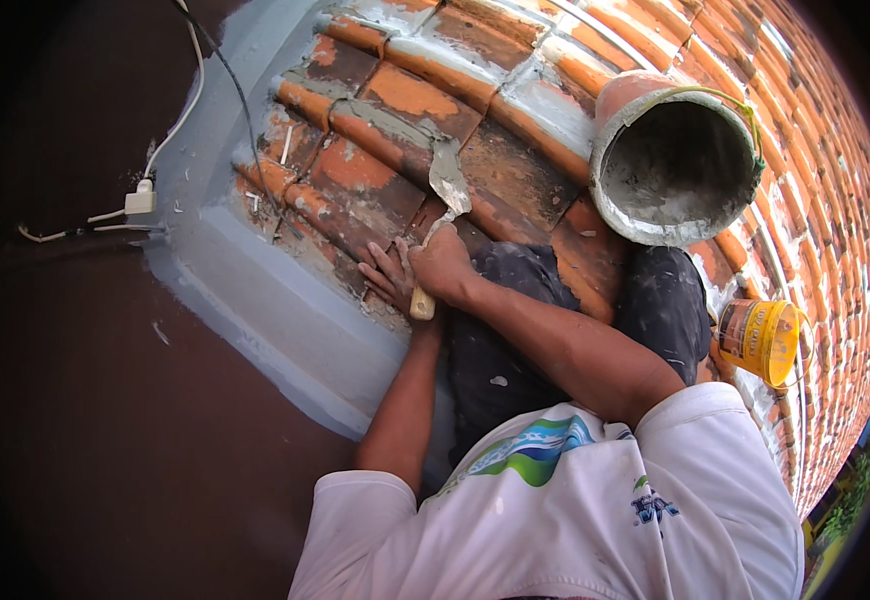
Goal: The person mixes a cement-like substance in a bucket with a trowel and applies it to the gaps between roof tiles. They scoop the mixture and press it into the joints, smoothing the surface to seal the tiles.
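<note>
In my right hand (441, 264) is a trowel (449, 180), its pale wooden handle gripped in a closed fist. The blade points away from me and lies on a strip of wet grey mortar (395, 122) along a roof tile joint. My left hand (389, 274) rests on the orange tiles (340, 225), fingers spread, just left of the trowel handle and partly behind my right hand. A mortar-caked bucket (673, 165) with a yellow-green handle stands to the right, tilted toward me, with grey mortar inside.
A small yellow pail (758, 342) sits on the tiles at my right. At the left, a grey-coated ledge (265, 290) meets a dark brown wall (115, 420). A white cable connector (141, 198) and loose wires hang there. The tiled roof (805, 150) curves away rightward.
</note>
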`<move>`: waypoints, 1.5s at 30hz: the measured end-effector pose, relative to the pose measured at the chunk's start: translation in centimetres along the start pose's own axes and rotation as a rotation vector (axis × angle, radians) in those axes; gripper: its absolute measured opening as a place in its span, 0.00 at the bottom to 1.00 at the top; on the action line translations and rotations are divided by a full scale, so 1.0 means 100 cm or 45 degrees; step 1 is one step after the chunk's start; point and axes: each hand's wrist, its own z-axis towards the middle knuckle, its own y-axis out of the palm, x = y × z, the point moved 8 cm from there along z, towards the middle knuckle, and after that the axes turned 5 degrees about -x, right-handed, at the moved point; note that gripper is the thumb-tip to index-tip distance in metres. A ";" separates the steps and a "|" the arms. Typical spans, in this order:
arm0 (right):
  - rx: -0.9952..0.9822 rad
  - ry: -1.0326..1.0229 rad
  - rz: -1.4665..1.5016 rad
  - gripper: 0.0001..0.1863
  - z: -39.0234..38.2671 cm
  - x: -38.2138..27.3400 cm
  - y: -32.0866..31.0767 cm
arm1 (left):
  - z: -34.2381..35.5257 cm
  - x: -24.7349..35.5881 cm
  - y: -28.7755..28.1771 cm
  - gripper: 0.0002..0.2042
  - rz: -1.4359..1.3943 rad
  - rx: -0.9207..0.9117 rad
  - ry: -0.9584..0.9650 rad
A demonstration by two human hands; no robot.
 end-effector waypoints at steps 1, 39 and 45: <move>0.032 -0.013 0.022 0.29 -0.010 -0.001 -0.007 | 0.000 -0.001 0.002 0.35 -0.024 -0.008 0.005; 0.144 -0.023 0.532 0.25 -0.012 -0.002 -0.023 | 0.000 0.002 -0.006 0.36 -0.115 0.053 0.052; -0.033 0.121 0.227 0.24 -0.002 0.017 -0.036 | 0.000 0.005 -0.012 0.38 -0.212 -0.052 -0.017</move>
